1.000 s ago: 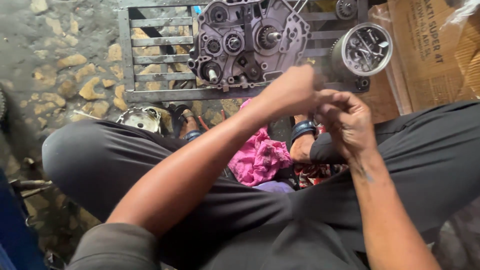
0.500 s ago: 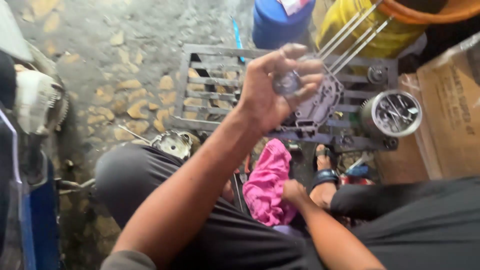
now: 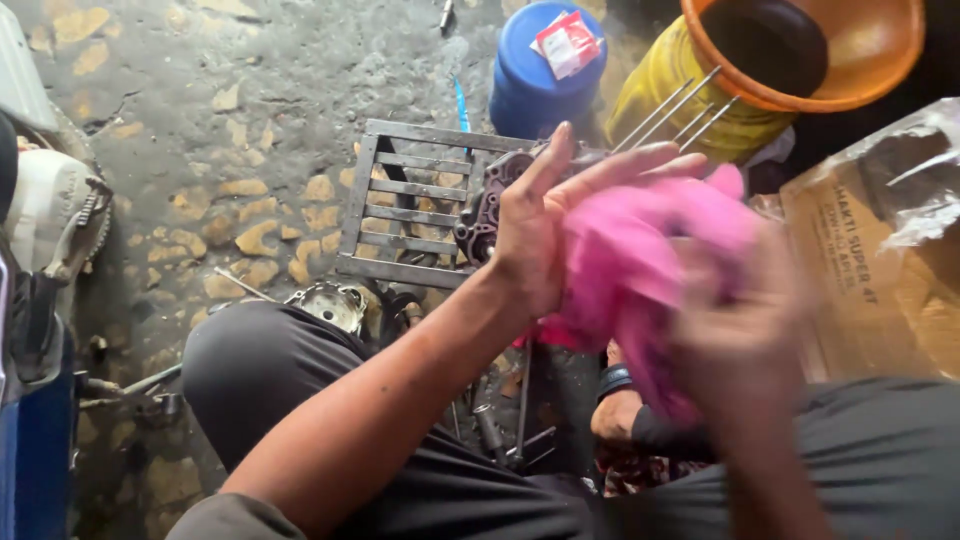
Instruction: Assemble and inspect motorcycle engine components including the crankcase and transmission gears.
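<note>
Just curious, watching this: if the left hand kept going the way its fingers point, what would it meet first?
The left hand, open against the pink rag, points up and right. It would probably reach the thin metal rods first, then the yellow drum; depth is unclear.

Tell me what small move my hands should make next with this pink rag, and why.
Probably keep rubbing the pink rag over the left hand: that hand is spread open against the cloth, and the blurred right hand presses it from the other side.
</note>
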